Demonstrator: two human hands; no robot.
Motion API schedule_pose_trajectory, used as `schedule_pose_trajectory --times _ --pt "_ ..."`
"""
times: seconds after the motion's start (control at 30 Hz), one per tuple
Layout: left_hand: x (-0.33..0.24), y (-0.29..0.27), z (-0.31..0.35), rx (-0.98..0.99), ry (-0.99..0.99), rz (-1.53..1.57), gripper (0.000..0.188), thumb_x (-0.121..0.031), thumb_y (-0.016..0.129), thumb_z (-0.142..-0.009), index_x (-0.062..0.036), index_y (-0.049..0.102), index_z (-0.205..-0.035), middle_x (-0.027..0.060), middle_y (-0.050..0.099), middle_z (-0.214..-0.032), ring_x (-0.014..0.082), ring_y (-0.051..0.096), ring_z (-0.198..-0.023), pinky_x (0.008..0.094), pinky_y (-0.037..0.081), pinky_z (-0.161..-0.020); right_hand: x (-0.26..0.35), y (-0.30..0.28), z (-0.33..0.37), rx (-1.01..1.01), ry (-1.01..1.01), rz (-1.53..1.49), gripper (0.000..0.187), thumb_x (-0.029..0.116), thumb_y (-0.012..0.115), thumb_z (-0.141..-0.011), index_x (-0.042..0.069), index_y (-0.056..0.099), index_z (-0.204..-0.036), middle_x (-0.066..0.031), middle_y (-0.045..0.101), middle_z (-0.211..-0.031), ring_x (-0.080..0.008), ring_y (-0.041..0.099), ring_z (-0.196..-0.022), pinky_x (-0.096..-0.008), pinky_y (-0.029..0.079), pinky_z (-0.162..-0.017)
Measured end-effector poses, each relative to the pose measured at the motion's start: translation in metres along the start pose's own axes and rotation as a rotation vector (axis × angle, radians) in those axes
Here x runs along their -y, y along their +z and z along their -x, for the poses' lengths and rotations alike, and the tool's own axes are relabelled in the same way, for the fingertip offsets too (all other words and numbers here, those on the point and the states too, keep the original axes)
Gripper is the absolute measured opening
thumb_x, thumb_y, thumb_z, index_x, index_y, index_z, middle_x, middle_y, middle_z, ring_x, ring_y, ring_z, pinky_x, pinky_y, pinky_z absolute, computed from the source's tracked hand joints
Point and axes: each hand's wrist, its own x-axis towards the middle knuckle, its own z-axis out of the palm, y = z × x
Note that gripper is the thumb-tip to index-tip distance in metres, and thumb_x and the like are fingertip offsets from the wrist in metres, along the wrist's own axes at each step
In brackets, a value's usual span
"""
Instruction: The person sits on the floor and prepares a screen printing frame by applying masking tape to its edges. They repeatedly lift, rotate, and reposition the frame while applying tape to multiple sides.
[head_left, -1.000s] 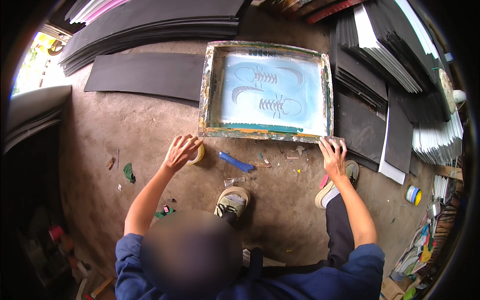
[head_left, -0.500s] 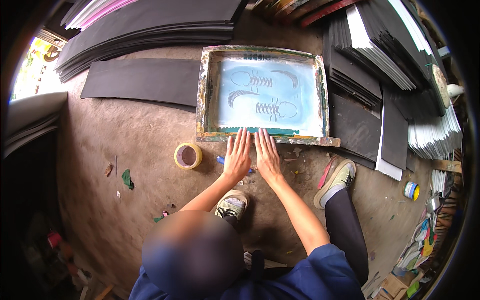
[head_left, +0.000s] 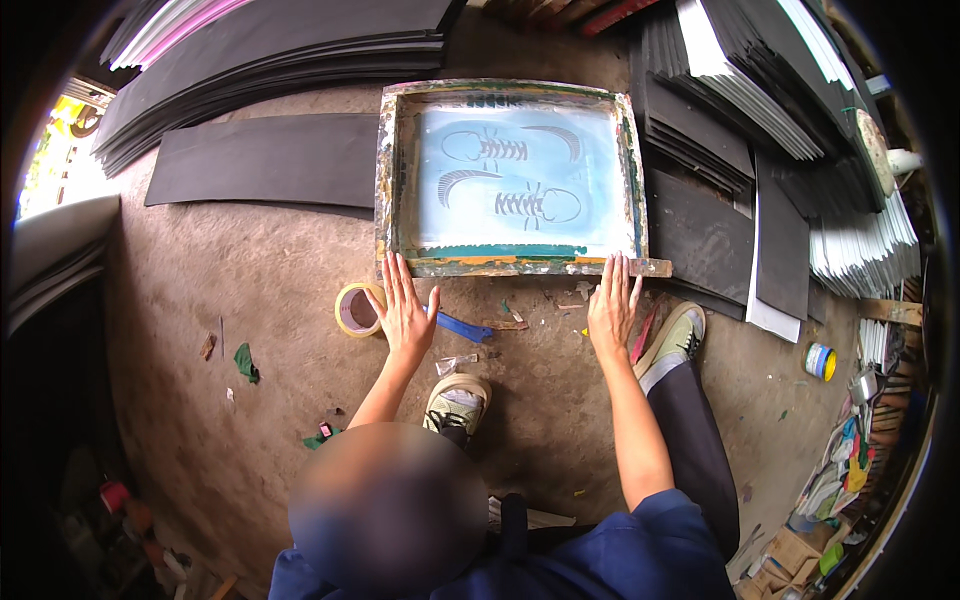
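A wooden screen printing frame [head_left: 510,268], streaked with paint, lies on the floor ahead of me. Its pale blue mesh [head_left: 470,222] carries curved, shoe-like outlines. At the near left corner my left hand [head_left: 407,318] is open, fingers stretched out and the thumb spread, with the fingertips at the rail. My right hand [head_left: 612,312] is also open, its extended fingertips at the near rail close to the right corner. Neither hand grips anything. Just beside the left hand lies a roll of tape [head_left: 345,310], and a blue strip-like object [head_left: 463,328] rests between the hands.
A long black sheet [head_left: 265,160] lies left of the frame. Behind it is a stack of black sheets [head_left: 290,50]. More black sheets [head_left: 700,235] and white ones [head_left: 862,255] pile up on the right. A small yellow-and-blue tin [head_left: 821,361] stands at the right.
My hands were close together at the middle of the near rail. They have moved apart, the left to the left corner, the right toward the right corner. The blue object is now uncovered.
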Motion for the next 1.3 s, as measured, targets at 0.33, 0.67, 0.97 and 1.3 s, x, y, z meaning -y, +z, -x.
schedule_pose_trajectory --times 0.33,0.67,0.97,1.3 --pt "0.033 0.014 -0.031 -0.219 -0.427 0.651 0.078 -0.040 0.072 -0.070 0.0026 0.041 -0.127 0.0197 0.051 -0.115 0.0317 0.040 -0.111 0.0377 0.031 -0.096 0.118 0.002 0.000 0.065 0.042 -0.224 0.071 -0.004 0.045 -0.073 -0.009 0.011 -0.136 -0.0262 0.007 -0.144 -0.0350 0.007 -0.135 -0.0405 0.005 -0.112" --pt "0.042 0.020 -0.032 -0.312 -0.548 0.941 0.048 -0.025 0.077 -0.067 -0.0077 0.063 -0.109 0.0119 0.056 -0.099 0.0200 0.051 -0.092 0.0295 0.041 -0.084 0.250 0.005 -0.001 0.155 -0.393 -0.222 0.063 -0.006 0.041 -0.077 -0.010 0.015 -0.135 -0.0244 0.010 -0.144 -0.0319 0.011 -0.135 -0.0390 0.011 -0.112" --pt "0.048 0.015 -0.032 -0.307 -0.555 0.948 0.045 -0.024 0.074 -0.071 -0.0070 0.062 -0.111 0.0123 0.058 -0.100 0.0194 0.053 -0.094 0.0287 0.040 -0.086 0.243 0.005 -0.049 0.167 -0.274 -0.545 0.023 0.019 0.053 -0.086 0.002 0.062 -0.100 -0.0108 0.062 -0.100 -0.0227 0.057 -0.094 -0.0349 0.045 -0.086" --pt "0.052 0.015 -0.033 -0.209 -0.529 0.938 0.044 -0.025 0.070 -0.075 -0.0052 0.059 -0.113 0.0123 0.061 -0.103 0.0184 0.054 -0.099 0.0283 0.038 -0.090 0.244 0.012 -0.053 0.077 -0.326 -0.739 0.016 0.011 0.052 -0.084 0.002 0.064 -0.090 -0.0114 0.063 -0.094 -0.0249 0.059 -0.088 -0.0340 0.048 -0.080"
